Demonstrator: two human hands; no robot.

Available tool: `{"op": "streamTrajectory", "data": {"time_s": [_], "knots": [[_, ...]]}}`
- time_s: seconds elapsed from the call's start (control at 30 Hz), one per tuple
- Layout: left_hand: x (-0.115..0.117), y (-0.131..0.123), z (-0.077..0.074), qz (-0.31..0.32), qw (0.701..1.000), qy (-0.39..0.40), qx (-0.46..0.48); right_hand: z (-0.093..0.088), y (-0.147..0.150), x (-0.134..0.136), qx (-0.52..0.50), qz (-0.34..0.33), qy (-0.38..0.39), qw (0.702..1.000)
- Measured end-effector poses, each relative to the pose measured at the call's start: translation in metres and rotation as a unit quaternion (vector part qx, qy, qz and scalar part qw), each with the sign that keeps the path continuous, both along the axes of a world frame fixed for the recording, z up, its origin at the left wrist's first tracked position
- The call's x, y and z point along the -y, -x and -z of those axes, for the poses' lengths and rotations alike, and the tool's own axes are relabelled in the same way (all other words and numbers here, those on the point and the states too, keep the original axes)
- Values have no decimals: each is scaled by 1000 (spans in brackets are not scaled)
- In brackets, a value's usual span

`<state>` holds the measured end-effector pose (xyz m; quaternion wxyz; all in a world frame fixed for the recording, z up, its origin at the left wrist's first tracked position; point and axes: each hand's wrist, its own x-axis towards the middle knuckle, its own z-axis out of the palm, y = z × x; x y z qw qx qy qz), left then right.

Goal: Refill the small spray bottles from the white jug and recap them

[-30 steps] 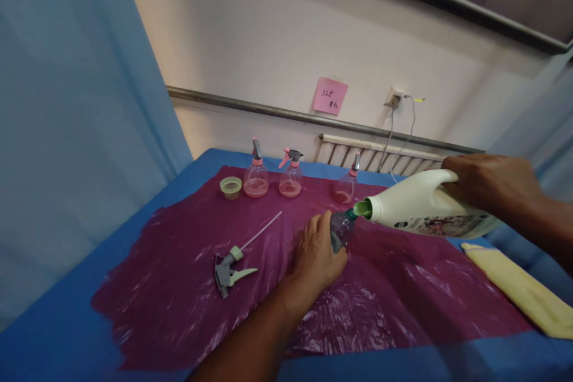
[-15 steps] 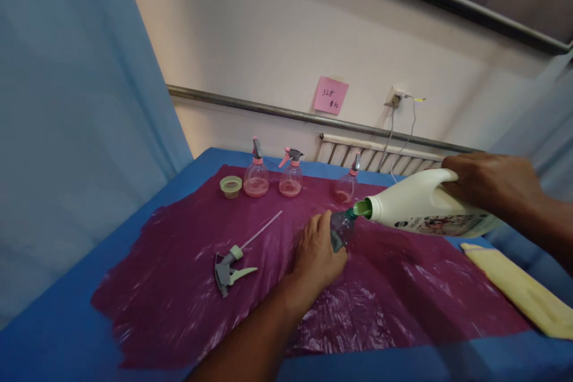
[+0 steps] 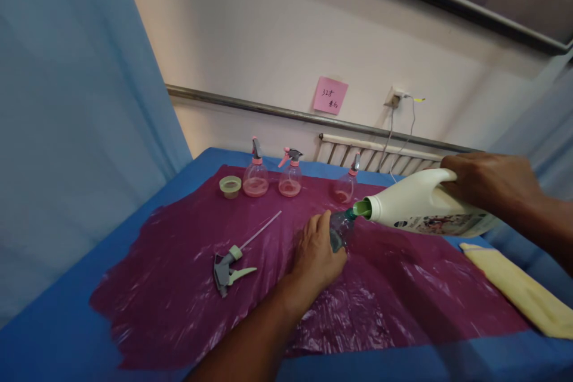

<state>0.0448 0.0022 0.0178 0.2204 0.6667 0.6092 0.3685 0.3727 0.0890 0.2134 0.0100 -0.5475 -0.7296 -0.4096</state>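
Item: left hand (image 3: 319, 256), closed round a small clear bottle (image 3: 341, 228) standing on the purple plastic sheet (image 3: 179, 286). Right hand (image 3: 487, 182), clamped on the handle of a white detergent jug (image 3: 425, 210), tipped, green spout (image 3: 362, 209) at the bottle's neck; a filling step, by appearance. The next move calls for the spout held over the neck and the bottle steadied. Left of the left hand: detached trigger sprayer head (image 3: 228, 265). Below the right hand: yellow cloth (image 3: 514, 286). Beyond both hands: three pink spray bottles (image 3: 290, 176), green cap (image 3: 230, 186).
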Motion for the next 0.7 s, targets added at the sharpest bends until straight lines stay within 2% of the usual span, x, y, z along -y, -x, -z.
{"op": "streamTrajectory", "data": {"time_s": [0.43,0.7], "knots": [[-1,-1,3,1,1000,1,14,-4,5,1,0,18,9,1000],[0,0,1,3,1000,-2,12,-4,6,2,-9,7,-4,1000]]}}
